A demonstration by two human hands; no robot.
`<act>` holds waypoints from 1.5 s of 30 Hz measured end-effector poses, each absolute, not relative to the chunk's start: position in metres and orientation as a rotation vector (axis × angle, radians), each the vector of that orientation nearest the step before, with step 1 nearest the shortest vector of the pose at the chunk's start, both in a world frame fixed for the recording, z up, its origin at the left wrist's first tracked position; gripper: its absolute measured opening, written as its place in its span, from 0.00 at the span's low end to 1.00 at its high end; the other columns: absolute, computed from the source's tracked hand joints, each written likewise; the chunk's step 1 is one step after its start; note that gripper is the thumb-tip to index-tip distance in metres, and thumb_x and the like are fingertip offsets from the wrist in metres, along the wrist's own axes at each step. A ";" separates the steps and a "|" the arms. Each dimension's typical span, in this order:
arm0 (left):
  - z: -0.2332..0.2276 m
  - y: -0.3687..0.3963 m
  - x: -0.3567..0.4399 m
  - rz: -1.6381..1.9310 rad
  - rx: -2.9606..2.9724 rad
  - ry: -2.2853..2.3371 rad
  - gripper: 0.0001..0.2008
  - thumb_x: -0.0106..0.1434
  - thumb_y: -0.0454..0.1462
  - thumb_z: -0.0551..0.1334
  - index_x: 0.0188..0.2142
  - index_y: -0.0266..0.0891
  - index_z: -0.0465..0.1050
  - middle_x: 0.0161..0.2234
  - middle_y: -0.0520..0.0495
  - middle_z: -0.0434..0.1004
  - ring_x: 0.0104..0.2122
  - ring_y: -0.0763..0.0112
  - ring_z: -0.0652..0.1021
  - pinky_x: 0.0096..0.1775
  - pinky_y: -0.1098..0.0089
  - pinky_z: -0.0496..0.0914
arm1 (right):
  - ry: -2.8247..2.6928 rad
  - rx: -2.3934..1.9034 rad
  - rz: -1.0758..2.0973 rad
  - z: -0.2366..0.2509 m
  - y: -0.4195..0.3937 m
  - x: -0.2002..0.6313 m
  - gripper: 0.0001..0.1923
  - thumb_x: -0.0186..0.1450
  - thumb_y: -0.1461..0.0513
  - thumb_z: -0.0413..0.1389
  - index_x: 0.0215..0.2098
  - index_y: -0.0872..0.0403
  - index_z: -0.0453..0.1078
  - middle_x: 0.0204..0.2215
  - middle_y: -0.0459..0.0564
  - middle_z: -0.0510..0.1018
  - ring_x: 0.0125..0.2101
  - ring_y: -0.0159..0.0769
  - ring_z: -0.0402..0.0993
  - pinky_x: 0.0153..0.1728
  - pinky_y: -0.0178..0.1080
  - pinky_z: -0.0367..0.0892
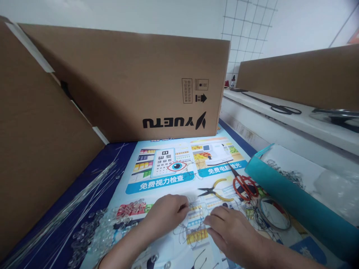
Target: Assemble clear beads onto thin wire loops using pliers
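Two bare hands work low in the view, over a tangle of thin grey wire that lies on a glossy printed poster with an eye chart and shop pictures. The left hand has its fingertips pinched narrow on a strand of the wire; the right hand lies just beside it with fingers curled down on the same tangle, though whether its grip is closed on a strand I cannot tell.

Just beyond the hands lie one pair of yellow-handled pliers and one pair of red-handled scissors, close together. One thin metal ring lies to the right of the right hand. Left of the left hand sits a heap of small clear beads, too many to count, and further left a bundle of long thin clear rods.

The poster covers a dark blue counter. One rolled teal sheet closes the right edge. One large brown cardboard box printed YUETU upside down walls off the back, and another brown cardboard panel the left. A white ledge on the right carries one pair of dark scissors. The wall behind is white, with a wire grid. Open room is only the poster between hands and box.
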State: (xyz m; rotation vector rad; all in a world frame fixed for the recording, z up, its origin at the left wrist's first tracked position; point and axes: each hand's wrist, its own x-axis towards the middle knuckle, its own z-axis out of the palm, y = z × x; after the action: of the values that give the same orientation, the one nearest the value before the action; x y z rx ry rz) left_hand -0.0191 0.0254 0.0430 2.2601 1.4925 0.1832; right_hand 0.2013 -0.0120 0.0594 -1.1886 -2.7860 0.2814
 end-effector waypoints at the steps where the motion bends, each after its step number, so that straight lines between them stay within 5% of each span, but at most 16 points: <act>1: 0.043 0.025 -0.019 0.186 2.253 1.491 0.10 0.58 0.36 0.53 0.25 0.40 0.70 0.23 0.51 0.74 0.23 0.71 0.69 0.25 0.73 0.50 | -2.760 -1.226 0.275 0.059 -0.010 0.198 0.11 0.64 0.62 0.48 0.44 0.49 0.66 0.36 0.50 0.72 0.35 0.39 0.69 0.32 0.38 0.61; 5: 0.045 0.026 -0.020 0.183 2.231 1.486 0.10 0.59 0.36 0.53 0.27 0.40 0.71 0.25 0.50 0.75 0.25 0.70 0.70 0.26 0.73 0.53 | -2.809 -1.268 0.262 0.057 -0.007 0.188 0.18 0.61 0.62 0.50 0.50 0.44 0.63 0.42 0.53 0.69 0.38 0.44 0.68 0.32 0.40 0.64; 12: 0.051 0.023 -0.018 0.193 2.292 1.444 0.09 0.60 0.36 0.53 0.29 0.41 0.72 0.29 0.50 0.75 0.30 0.68 0.73 0.29 0.73 0.58 | -2.852 -1.210 0.265 0.041 -0.006 0.191 0.11 0.62 0.65 0.46 0.38 0.49 0.69 0.48 0.52 0.67 0.40 0.43 0.65 0.37 0.43 0.63; 22: 0.044 0.024 -0.015 0.383 2.346 1.419 0.10 0.60 0.32 0.53 0.27 0.40 0.72 0.35 0.48 0.69 0.36 0.68 0.71 0.35 0.72 0.63 | -2.902 -0.909 0.118 0.031 -0.001 0.194 0.11 0.63 0.65 0.51 0.43 0.51 0.65 0.47 0.49 0.69 0.39 0.39 0.62 0.38 0.42 0.56; 28: 0.039 0.027 -0.015 0.463 2.437 1.397 0.08 0.59 0.30 0.54 0.27 0.39 0.70 0.30 0.48 0.71 0.35 0.65 0.69 0.40 0.66 0.61 | -2.970 -0.743 -0.062 0.032 0.002 0.194 0.04 0.65 0.64 0.51 0.39 0.54 0.65 0.41 0.50 0.71 0.35 0.38 0.61 0.34 0.42 0.54; 45: 0.029 0.035 -0.019 0.526 2.363 1.353 0.08 0.62 0.33 0.55 0.33 0.42 0.73 0.30 0.50 0.74 0.34 0.67 0.71 0.42 0.66 0.60 | -2.910 -0.723 0.017 0.021 0.008 0.200 0.04 0.67 0.63 0.50 0.39 0.53 0.65 0.46 0.47 0.71 0.39 0.36 0.61 0.36 0.41 0.55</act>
State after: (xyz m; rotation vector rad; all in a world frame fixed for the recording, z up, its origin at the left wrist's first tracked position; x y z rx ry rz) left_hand -0.0186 0.0348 0.0288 2.3633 1.3533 0.5263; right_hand 0.2005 0.0076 0.0211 -0.7231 -2.9103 0.0169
